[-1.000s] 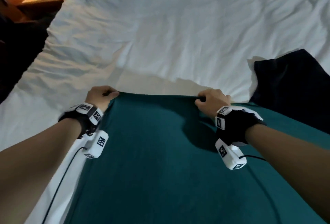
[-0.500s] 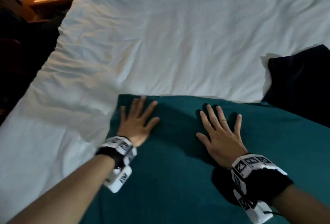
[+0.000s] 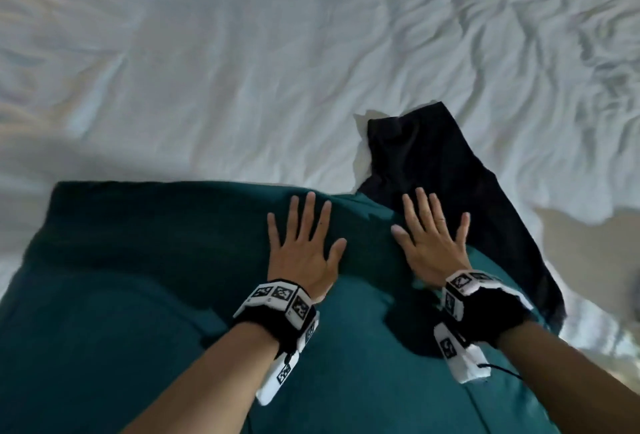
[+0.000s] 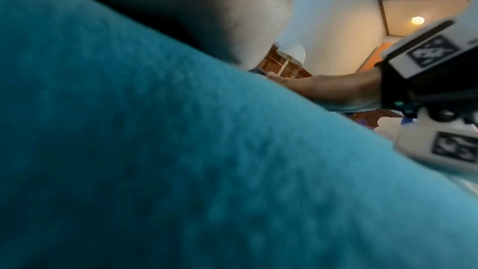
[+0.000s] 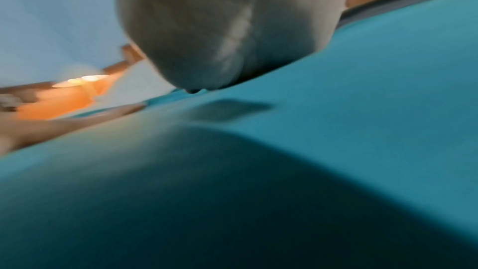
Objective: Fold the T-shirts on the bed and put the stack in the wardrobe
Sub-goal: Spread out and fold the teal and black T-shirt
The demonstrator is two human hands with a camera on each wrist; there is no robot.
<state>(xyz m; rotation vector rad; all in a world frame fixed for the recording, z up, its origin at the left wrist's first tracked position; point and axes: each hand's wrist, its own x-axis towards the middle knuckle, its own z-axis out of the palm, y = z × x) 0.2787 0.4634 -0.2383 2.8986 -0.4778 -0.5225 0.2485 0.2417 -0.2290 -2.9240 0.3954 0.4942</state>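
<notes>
A teal T-shirt [image 3: 145, 295] lies spread over the near part of the white bed [image 3: 242, 70]. My left hand [image 3: 304, 243] rests flat on it with fingers spread, near the shirt's far edge. My right hand [image 3: 429, 239] lies flat beside it, fingers straight, its fingertips reaching onto a black T-shirt [image 3: 460, 191] that lies crumpled at the teal shirt's right. Both wrist views are blurred and filled by the teal T-shirt [image 4: 181, 161] [image 5: 336, 130], with the palm's heel close above it.
Wrinkled white sheet stretches beyond and to the right of the shirts. A wooden cabinet with a lamp [image 4: 287, 62] and a lit ceiling light [image 4: 417, 20] show in the left wrist view. The wardrobe is not in view.
A second ago both hands gripped the teal shirt's far edge; then they opened flat on it. Since then both hands have slid right across the shirt toward the black one.
</notes>
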